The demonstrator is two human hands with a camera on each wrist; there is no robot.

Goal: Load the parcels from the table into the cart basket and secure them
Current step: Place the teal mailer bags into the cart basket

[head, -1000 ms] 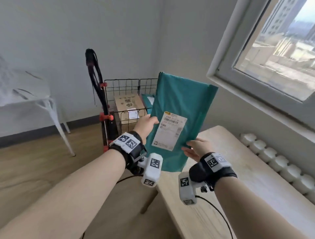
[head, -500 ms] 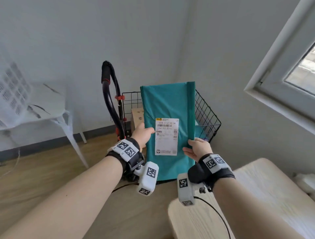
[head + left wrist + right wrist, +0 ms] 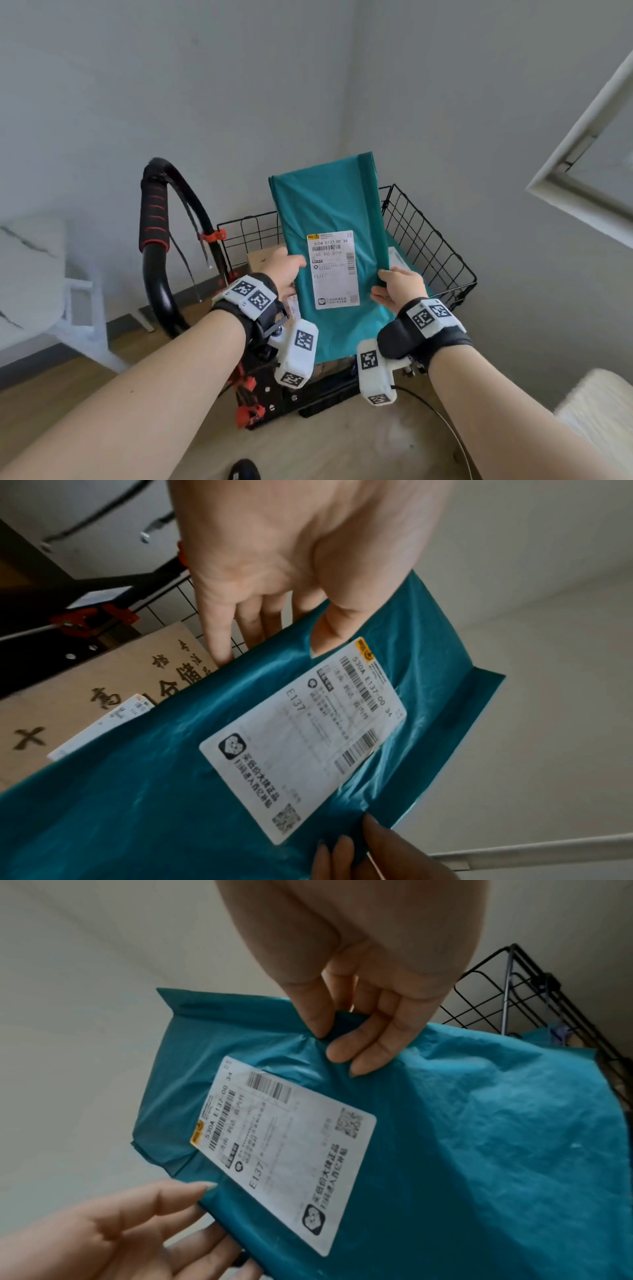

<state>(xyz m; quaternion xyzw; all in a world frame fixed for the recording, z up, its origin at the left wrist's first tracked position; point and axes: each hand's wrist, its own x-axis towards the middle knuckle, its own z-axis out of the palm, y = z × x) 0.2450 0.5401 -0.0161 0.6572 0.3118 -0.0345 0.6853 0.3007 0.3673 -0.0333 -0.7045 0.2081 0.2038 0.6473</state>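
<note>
A: Since a second ago the flat teal plastic mailer bag [image 3: 329, 212] has swung from over the table to above the black wire cart basket [image 3: 428, 240].

B: Grip?

A: Left hand [image 3: 284, 270] and right hand [image 3: 397, 287] each pinch a side edge. Long axis upright, lower end nearest the basket; brown cardboard box [image 3: 103, 680] already inside, left.

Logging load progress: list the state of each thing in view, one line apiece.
teal parcel: upright, held over the basket, label facing the person.
left hand: pinches the parcel's left edge.
right hand: grips its right edge.
cardboard box: already in the basket.
cart basket: open-topped.
</note>
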